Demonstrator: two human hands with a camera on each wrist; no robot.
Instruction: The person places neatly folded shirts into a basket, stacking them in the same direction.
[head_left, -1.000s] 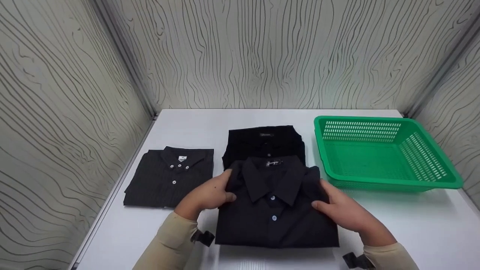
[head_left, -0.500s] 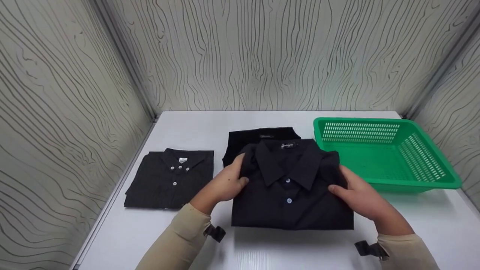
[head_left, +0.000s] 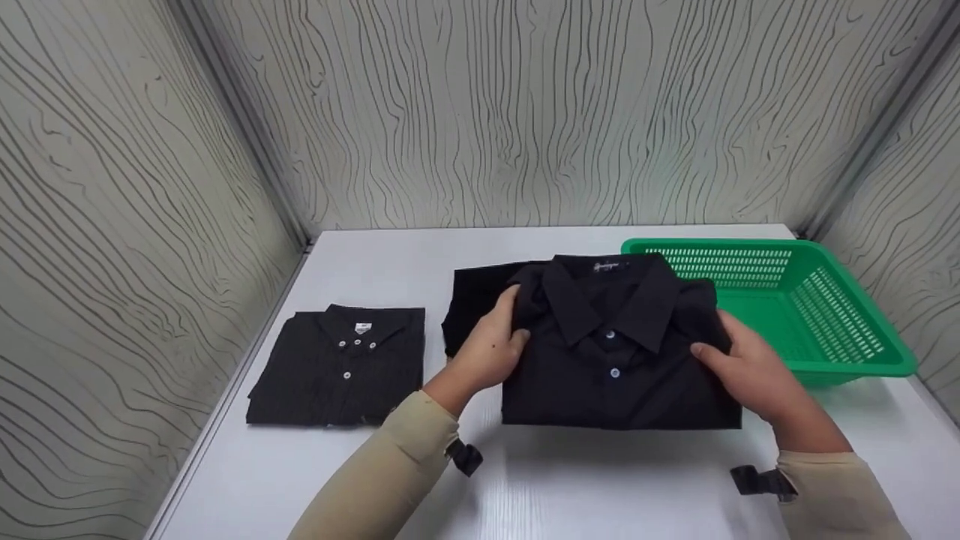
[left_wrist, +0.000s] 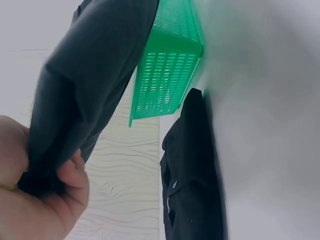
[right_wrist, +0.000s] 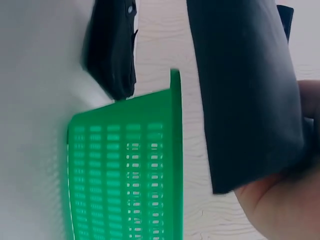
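A folded black shirt (head_left: 585,390) with a pointed collar and pale buttons hangs above the table, held by both hands. My left hand (head_left: 487,346) grips its left edge, thumb on top; in the left wrist view the fingers (left_wrist: 74,182) curl round the cloth. On the opposite edge my right hand (head_left: 754,367) pinches the shirt, thumb on the front and fingers mostly hidden behind. Beneath and behind it lies another folded black shirt (head_left: 480,300), partly covered in the head view. The held shirt overlaps the near left corner of the green basket (head_left: 832,367) in that view.
A third folded dark shirt (head_left: 300,375) with a white label lies at the left of the white table (head_left: 390,259). Wood-grain panels (head_left: 480,112) close in the back and sides. The basket's perforated wall (right_wrist: 120,170) stands close below the right hand.
Both hands have lifted the held shirt and carried it to the right and away from me, toward the basket. The other shirts and the basket stay in place.
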